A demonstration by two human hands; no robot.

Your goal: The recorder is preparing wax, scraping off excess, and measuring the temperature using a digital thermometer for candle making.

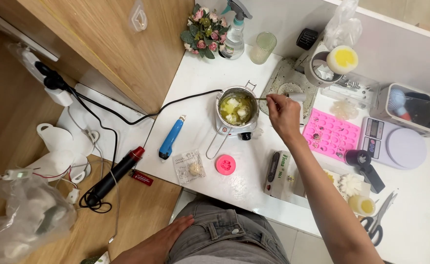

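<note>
My right hand (282, 113) pinches the end of a thin metal stirrer (261, 99) that reaches into a small metal melting pot (237, 110). The pot stands on the white counter (200, 83) and holds yellowish liquid with white lumps in it. My left hand (162, 239) rests flat on my thigh, on grey jeans, below the counter edge and holding nothing. A small round pink mould (225, 165) lies in front of the pot.
Around the pot lie a blue utility knife (171, 137), a small clear packet (189, 166), a flat box (277, 173), a pink silicone tray (330, 134), a kitchen scale (394, 143), scissors (380, 220), a spray bottle (235, 34) and a flower bunch (204, 29). A black heat tool (114, 175) lies left.
</note>
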